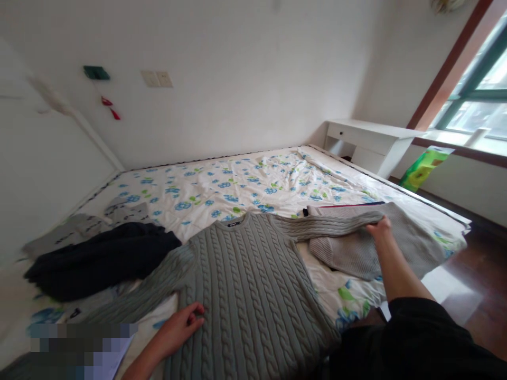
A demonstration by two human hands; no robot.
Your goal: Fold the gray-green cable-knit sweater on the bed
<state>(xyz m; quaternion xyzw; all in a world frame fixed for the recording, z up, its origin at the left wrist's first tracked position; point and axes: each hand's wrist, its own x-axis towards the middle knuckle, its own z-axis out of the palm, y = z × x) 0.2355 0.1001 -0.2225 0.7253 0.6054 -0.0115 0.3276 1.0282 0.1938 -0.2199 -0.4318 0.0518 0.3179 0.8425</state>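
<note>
— What are the hands doing, from where you stand?

— The left hand [180, 328] lies on the near edge of the grey-green cable-knit sweater [249, 285], the fingers [197, 310] curled loosely and pressing into the knit by the armpit seam. They pinch nothing that I can make out; they just rest on it. The right hand [379, 228] is out at the far end of the sweater's right sleeve [328, 224], fingers closed narrowly on the cuff, holding it stretched sideways.

— And the sweater itself?

— Spread flat, front up, on the bed [245, 182], between the two sets of fingers. Thick ropey cables run down the body, with a ribbed neck and a small dark label inside it. The other sleeve trails off past the left fingers toward the bed's edge.

— Anything under that right hand?

— A second knit, a lighter grey ribbed garment [356, 253], lies folded beneath the stretched sleeve and just below the right fingers, touching them or nearly so. Beyond the left fingers sits a rumpled dark navy garment [103, 258], soft and heaped, with a grey patterned cloth [87, 224] behind it.

— The bedding?

— A white sheet, creased, printed with blue flowers and green leaves. Well beyond the right fingers stands a white desk [368, 142] against the wall, and a green and yellow box [422, 169] under the window.
</note>
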